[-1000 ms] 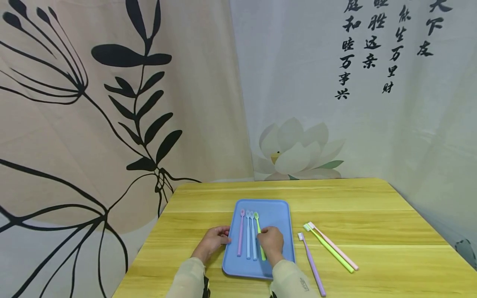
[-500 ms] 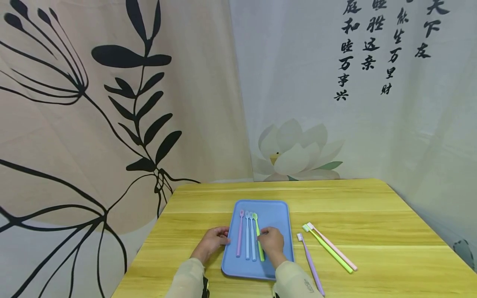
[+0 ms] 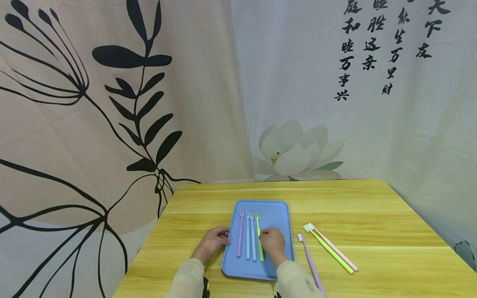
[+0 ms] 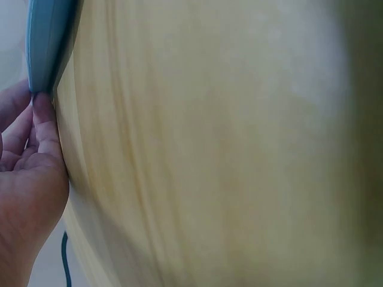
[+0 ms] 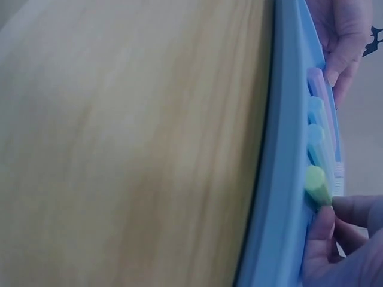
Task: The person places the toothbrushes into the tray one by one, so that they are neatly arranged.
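A blue tray (image 3: 277, 215) lies on the wooden table, bearing a row of toothbrushes with their heads pointing away. From left to right these are a pink-purple toothbrush (image 3: 240, 238), two light blue toothbrushes (image 3: 248, 240) and a green toothbrush (image 3: 258, 225). My left hand (image 3: 213, 243) grips the tray's left rim between thumb and fingers, seen close up in the left wrist view. On the right side of the row, my right hand (image 3: 273, 243) pinches the green toothbrush's handle (image 5: 318, 185) with thumb and forefinger. The tray's bare right part lies partly under this hand.
Right of the tray, a purple toothbrush (image 3: 311, 263) lies slanted on the table (image 3: 395, 231). Farther right, another green toothbrush (image 3: 331, 251) lies against a light pink toothbrush (image 3: 337, 250). A printed curtain (image 3: 208, 103) hangs behind the table's far edge.
The green toothbrush on the tray has turned slightly, its handle end shifting left, and stands more nearly parallel to the row. My right hand has moved a little rightward; my left hand stays put.
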`<state>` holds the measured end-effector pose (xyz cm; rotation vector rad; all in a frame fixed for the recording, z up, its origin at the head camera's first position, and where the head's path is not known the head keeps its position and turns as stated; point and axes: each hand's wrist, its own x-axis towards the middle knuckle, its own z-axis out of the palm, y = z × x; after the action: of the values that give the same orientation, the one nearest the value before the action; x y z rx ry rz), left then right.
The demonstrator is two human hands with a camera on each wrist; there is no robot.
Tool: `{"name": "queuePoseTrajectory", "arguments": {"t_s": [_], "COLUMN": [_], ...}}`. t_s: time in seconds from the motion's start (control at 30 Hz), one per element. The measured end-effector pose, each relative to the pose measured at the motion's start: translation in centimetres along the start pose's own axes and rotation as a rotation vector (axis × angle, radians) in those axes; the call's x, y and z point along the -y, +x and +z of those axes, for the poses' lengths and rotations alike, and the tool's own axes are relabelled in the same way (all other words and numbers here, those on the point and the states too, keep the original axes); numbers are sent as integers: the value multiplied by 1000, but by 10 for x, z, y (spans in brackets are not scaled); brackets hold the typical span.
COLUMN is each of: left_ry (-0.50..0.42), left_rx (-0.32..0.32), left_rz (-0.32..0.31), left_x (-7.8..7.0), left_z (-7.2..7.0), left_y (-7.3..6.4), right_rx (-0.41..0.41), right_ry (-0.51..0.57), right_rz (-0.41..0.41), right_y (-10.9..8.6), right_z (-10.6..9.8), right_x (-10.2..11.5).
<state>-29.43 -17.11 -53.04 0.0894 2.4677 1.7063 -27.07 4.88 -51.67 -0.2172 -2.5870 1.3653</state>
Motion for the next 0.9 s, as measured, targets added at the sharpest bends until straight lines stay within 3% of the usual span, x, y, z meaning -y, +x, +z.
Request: {"name": "queuePoseTrajectory", "arguments": {"t_s": [0.6, 0.9], "left_ry": [-24, -16], "left_rx": [-5, 1], "left_rz": [-2, 9], "left_x": [5, 2], "left_z": [2, 2], "left_y": [1, 0], "right_rx": [92, 167], "right_ry": [41, 226], "right_rz": [56, 75], "right_y": [2, 12], "right_z": [-4, -14], "right_x": [-1, -5]}}
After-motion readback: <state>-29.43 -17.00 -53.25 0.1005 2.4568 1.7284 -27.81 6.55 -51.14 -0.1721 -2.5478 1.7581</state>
